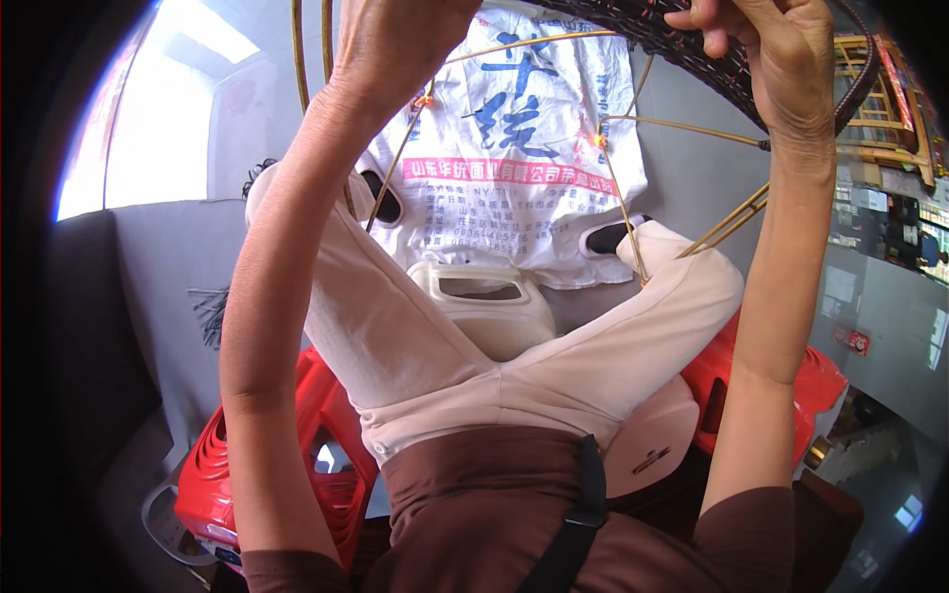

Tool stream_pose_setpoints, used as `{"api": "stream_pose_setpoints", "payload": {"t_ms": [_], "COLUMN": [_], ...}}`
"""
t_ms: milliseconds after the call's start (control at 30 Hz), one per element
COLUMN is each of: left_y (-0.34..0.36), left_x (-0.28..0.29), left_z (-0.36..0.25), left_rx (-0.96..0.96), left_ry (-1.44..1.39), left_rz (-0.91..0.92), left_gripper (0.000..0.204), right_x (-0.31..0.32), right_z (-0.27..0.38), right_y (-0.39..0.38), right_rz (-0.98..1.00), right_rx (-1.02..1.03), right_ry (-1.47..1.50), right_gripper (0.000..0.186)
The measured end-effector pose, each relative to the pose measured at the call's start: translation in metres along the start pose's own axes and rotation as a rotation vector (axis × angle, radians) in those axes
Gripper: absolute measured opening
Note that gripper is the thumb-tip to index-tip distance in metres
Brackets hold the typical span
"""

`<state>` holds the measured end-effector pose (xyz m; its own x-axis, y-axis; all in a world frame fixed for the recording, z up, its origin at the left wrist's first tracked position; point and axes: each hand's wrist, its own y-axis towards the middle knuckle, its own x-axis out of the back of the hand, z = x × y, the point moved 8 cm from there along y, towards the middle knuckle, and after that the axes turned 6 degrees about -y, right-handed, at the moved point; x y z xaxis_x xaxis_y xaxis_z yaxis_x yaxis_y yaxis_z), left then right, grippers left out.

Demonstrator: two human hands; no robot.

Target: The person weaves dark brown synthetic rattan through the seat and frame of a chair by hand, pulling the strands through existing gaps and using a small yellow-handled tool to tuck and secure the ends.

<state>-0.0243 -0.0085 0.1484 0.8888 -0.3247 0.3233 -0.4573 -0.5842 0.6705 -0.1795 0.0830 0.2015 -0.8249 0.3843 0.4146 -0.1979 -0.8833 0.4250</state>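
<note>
A dark brown woven wicker piece point(682, 49) with a curved rim spans the top right, partly cut off by the upper edge. My right hand point(776, 59) is up against it with the fingers curled in. What lies between those fingers is hidden. My left hand point(410, 25) reaches the top edge, its fingers out of the picture. Thin tan cane rods point(682, 127) run from the wicker piece down past my knees. Small orange ties point(600, 141) bind some of them. Several rod ends come close to my legs.
A white printed sack point(524, 128) lies spread on the floor between my feet. Before me stands a cream plastic stool point(484, 306). Red plastic seats point(331, 435) flank me on both sides. Bamboo-coloured wooden frames point(875, 99) stand at the far right.
</note>
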Motion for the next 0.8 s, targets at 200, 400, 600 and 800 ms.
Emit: {"api": "stream_pose_setpoints", "payload": {"t_ms": [200, 400, 600, 800], "left_y": [-0.035, -0.062, -0.057, -0.057], "left_x": [0.01, -0.022, -0.023, -0.026], "left_z": [0.032, 0.047, 0.037, 0.05], "left_rx": [0.105, 0.303, 0.343, 0.372], "left_ry": [0.028, -0.29, -0.276, -0.315], "left_rz": [-0.147, -0.379, -0.564, -0.524], "left_gripper": [0.017, 0.015, 0.015, 0.014], "right_x": [0.001, -0.008, -0.004, -0.006], "right_z": [0.003, 0.012, 0.014, 0.018], "right_y": [0.001, -0.014, -0.01, -0.008], "right_rz": [0.016, -0.158, -0.122, -0.135], "right_rx": [-0.002, -0.026, -0.096, -0.078], "right_ry": [-0.036, -0.111, -0.169, -0.163], "right_gripper": [0.024, 0.021, 0.021, 0.021]}}
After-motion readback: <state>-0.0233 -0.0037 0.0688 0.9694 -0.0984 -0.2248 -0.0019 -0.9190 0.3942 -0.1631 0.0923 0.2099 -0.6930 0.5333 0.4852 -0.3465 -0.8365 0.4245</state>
